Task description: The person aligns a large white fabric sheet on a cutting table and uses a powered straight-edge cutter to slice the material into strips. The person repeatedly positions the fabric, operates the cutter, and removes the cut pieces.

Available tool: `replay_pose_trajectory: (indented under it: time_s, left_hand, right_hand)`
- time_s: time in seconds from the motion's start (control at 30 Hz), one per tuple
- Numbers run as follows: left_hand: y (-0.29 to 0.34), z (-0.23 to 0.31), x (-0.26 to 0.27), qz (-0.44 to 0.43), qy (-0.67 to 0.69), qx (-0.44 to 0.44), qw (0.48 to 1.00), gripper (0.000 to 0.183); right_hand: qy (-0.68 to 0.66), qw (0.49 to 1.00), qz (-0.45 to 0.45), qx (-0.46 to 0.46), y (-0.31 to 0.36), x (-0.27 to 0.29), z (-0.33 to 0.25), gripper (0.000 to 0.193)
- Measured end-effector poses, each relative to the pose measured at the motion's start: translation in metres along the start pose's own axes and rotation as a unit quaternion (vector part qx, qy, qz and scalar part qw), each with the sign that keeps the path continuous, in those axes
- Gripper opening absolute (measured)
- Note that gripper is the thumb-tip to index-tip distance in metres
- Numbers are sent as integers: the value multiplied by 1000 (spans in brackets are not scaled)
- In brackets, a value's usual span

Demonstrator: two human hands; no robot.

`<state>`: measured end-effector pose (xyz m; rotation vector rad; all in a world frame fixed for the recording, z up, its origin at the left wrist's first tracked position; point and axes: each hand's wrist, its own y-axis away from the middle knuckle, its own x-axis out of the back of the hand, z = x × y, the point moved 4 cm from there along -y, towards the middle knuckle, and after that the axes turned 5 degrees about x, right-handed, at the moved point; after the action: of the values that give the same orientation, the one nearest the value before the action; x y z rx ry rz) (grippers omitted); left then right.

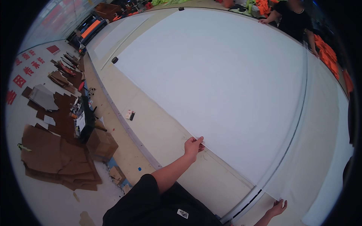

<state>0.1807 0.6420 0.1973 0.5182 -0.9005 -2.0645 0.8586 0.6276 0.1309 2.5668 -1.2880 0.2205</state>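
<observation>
Both hands (194, 145) pinch white sheet (226, 83) (near edge).

a garment workshop: long cutting table (158, 128), white fabric sheet (226, 83), orange cloth piles (328, 56).

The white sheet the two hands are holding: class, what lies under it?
The white sheet lies spread over a long beige table, whose bare surface shows along the near edge. Left hand and right hand pinch its corners. Anything beneath its middle is covered.
</observation>
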Motion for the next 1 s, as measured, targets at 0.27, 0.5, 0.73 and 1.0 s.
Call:
replay_pose_trajectory:
  time_s: [0.27,0.5,0.73,1.0]
  left_hand:
    - [-43,-32,-6,-54,-52,58,995,25]
    - [-48,-38,-1,-47,-128,31,990,28]
    - [-31,-21,0,11,-464,-201,863,28]
    - [63,-69,-96,-240,-612,-593,465,55]
  right_hand:
    - [63,998,6,24,14,-10,6,53]
    - [88,993,4,82,22,-34,-17,53]
    - [183,973,3,139,29,-21,-14,54]
    - [362,916,51,163,41,-19,-30,58]
